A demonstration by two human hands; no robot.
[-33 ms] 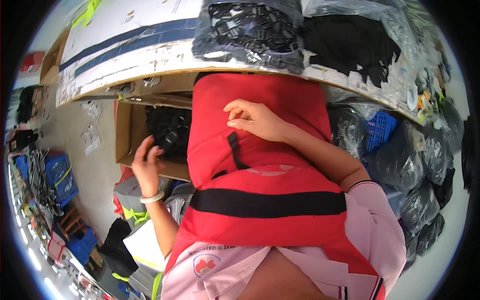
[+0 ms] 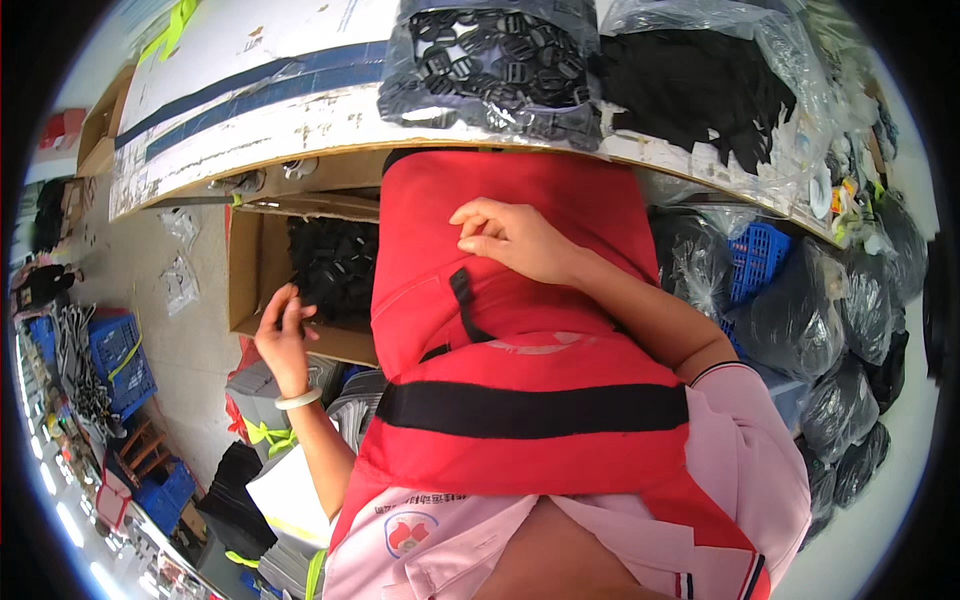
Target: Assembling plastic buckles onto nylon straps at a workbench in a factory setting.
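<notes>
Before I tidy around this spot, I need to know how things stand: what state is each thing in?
Cardboard box: open, holding black pieces.
Red apron: worn over a pink shirt.
Left hand: beside the box, fingers loosely bent, nothing visibly held.
Right hand: over the apron, fingers bent, nothing visibly held.
Clear bag: on the table, holding black buckles.
Dark bags: bulging, piled together.

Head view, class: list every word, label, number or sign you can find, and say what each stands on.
Pink shirt: a short row of dark characters, not copied out here.
Pink shirt: a round red-and-blue emblem next to that row; no words made out in it.
Red apron: a pale curved print at a fold; no words legible.
White tabletop: small marks near the far edge, too small to read.
</notes>
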